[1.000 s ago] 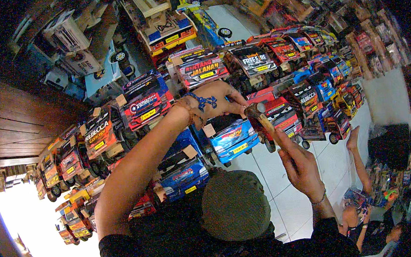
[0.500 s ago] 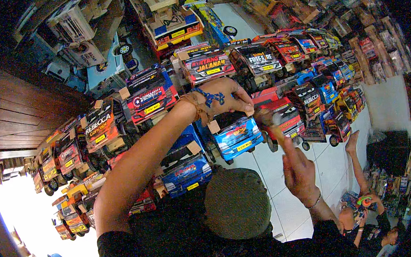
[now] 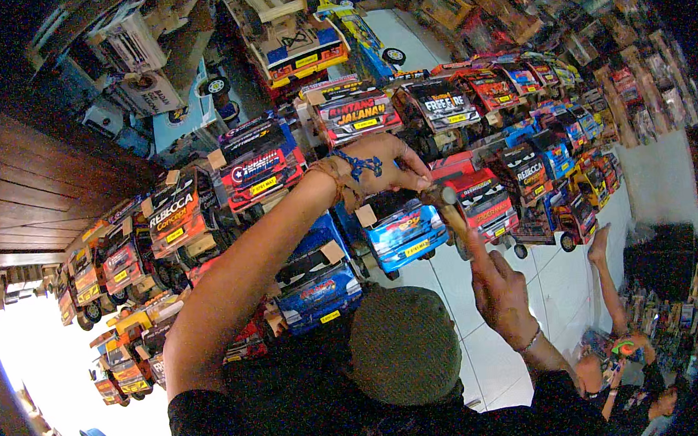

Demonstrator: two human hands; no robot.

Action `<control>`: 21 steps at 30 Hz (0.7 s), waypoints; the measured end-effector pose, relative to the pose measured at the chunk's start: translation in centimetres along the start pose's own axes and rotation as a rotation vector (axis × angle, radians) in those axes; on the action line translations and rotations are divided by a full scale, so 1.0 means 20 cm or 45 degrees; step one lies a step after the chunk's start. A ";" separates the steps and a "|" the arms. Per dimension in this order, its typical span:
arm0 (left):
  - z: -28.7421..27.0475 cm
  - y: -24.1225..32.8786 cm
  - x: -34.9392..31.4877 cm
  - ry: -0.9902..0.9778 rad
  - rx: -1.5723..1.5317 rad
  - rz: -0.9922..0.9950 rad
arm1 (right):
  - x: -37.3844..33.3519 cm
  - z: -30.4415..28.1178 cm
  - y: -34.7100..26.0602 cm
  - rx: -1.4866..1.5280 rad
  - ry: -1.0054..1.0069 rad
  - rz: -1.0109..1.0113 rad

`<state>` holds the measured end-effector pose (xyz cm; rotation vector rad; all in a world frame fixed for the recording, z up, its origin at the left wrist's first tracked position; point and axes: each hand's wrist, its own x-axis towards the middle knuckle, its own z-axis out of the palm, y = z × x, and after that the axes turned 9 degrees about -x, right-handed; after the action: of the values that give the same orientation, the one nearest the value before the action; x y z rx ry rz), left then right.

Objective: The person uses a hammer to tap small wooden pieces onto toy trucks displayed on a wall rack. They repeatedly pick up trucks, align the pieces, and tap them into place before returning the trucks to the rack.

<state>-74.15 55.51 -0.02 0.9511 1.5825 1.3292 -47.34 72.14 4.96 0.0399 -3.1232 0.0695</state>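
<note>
A blue toy truck (image 3: 404, 232) stands in front of me, with a small square wooden tab (image 3: 366, 215) on its left upper corner. Over the truck's top reaches my left hand (image 3: 382, 164), thumb and fingers pinched at its right upper corner on a small pale wooden piece, mostly hidden by the fingertips. My right hand (image 3: 500, 289) is closed around the wooden handle of a hammer (image 3: 457, 222). The hammer's metal head is right beside the left fingertips. A red toy truck (image 3: 486, 208) stands just right of the blue one.
Rows of similar toy trucks (image 3: 179, 214) spread left, right and behind. A larger wooden truck (image 3: 303, 53) stands at the far side. White floor tiles (image 3: 449, 292) lie below the right hand. Another person (image 3: 626, 373) sits at lower right, holding a colourful object.
The hammer has moved left and up, its head now beside the left fingertips. My left hand stays at the blue truck's corner. The view has shifted slightly.
</note>
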 end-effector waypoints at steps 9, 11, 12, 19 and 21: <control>-0.01 0.01 0.00 -0.018 0.071 0.019 | 0.03 -0.05 -0.01 0.111 -0.048 -0.014; 0.00 0.00 0.00 -0.008 0.012 0.018 | 0.03 -0.05 -0.01 0.129 0.037 0.038; 0.00 0.00 0.00 0.002 0.006 -0.009 | 0.03 -0.05 -0.01 0.126 0.002 -0.014; 0.02 -0.01 -0.01 0.083 0.151 0.050 | 0.10 -0.08 -0.02 0.210 0.281 -0.038; 0.02 0.03 -0.04 0.113 0.216 0.076 | 0.09 -0.12 -0.08 0.571 0.338 0.162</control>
<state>-73.55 55.01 0.70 1.0619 1.7695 1.3092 -49.10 70.62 7.37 -0.1496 -2.7768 0.7105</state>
